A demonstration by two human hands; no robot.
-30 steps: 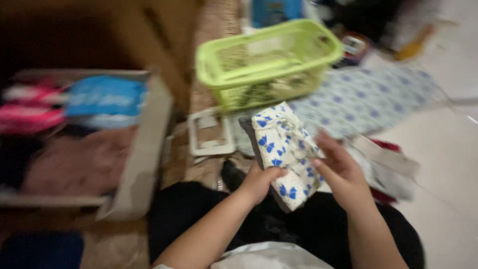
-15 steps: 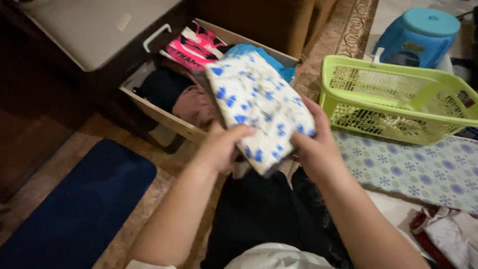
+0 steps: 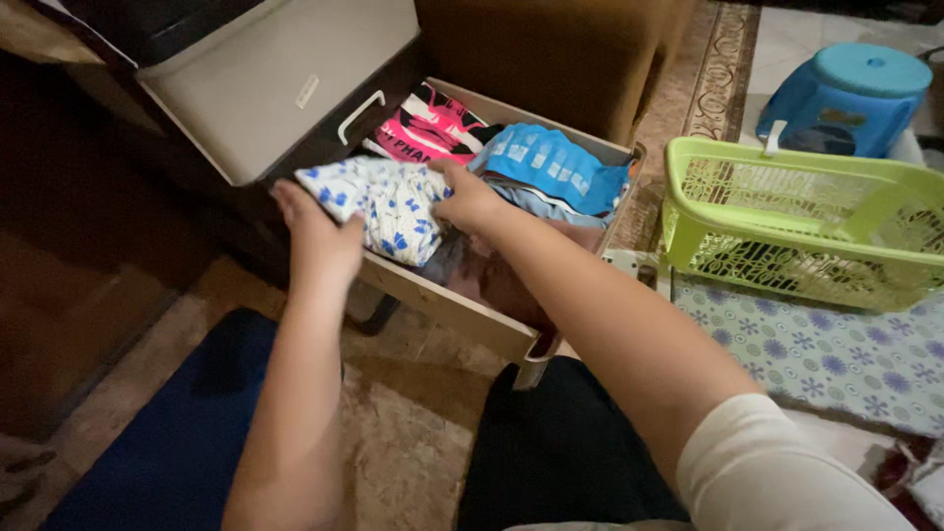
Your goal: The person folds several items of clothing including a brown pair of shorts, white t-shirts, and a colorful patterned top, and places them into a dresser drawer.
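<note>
Carpeted floor under you, and that folded white cloth with blue prints [image 3: 379,208] has gone from over your lap to the open drawer [image 3: 462,313] mid-frame, left hand [image 3: 320,236] and right hand [image 3: 467,197] both clamped on it.

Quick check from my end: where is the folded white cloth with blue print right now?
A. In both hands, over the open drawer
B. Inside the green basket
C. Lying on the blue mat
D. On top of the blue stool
A: the left hand and right hand grip the folded white cloth with blue print at either end, just above the clothes in the open drawer.
</note>
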